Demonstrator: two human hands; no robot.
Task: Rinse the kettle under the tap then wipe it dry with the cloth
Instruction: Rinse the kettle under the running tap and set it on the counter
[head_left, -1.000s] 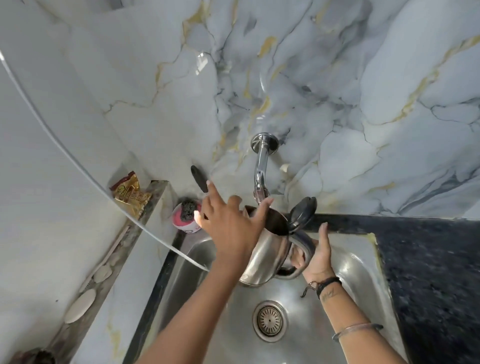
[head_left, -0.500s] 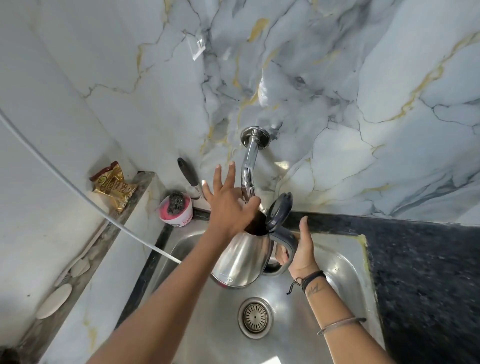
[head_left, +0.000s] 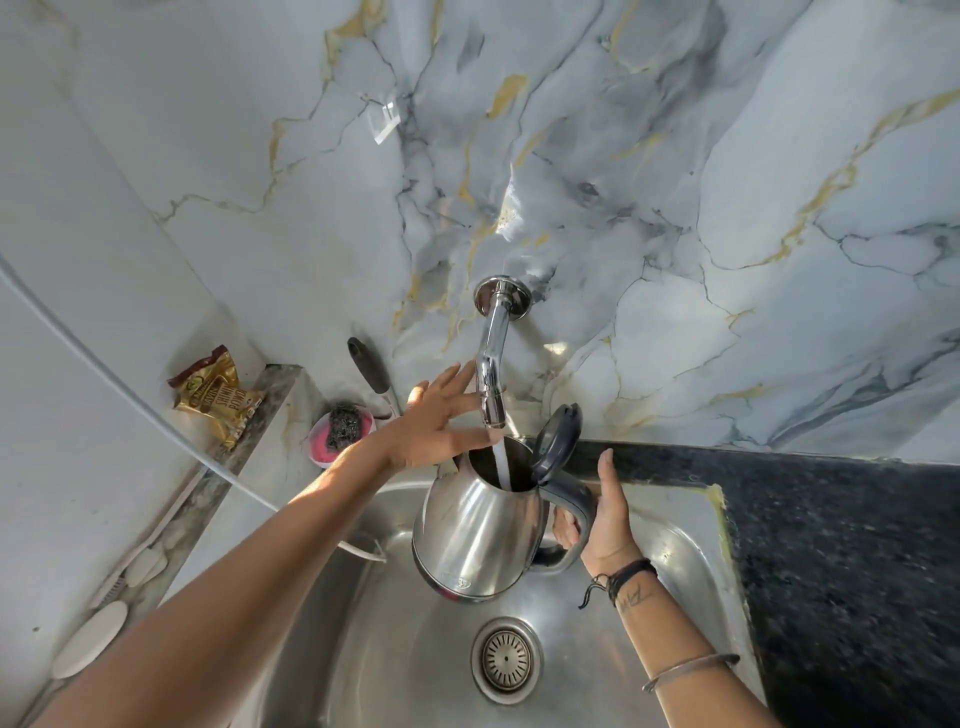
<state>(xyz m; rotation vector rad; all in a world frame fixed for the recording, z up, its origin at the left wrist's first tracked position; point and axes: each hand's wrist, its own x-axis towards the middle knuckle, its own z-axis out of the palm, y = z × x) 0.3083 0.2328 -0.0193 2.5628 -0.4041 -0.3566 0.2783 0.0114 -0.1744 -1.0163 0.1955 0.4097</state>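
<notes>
A steel kettle (head_left: 478, 535) with a dark handle hangs over the sink, its dark lid (head_left: 555, 442) flipped up. My right hand (head_left: 605, 519) grips the handle. Water runs from the chrome tap (head_left: 491, 384) straight into the kettle's open mouth. My left hand (head_left: 439, 426) is at the tap's spout, fingers spread, thumb near the kettle's rim. No cloth is in view.
The steel sink (head_left: 670, 571) has a round drain (head_left: 506, 659) below the kettle. A pink tub with a steel scrubber (head_left: 343, 426) and a black-handled tool (head_left: 370, 366) stand at the back left. A snack packet (head_left: 215, 397) lies on the left ledge. Dark granite counter (head_left: 841, 545) lies to the right.
Water now flows from the tap into the kettle. The kettle sits more upright under the spout, and my left hand stays at the tap.
</notes>
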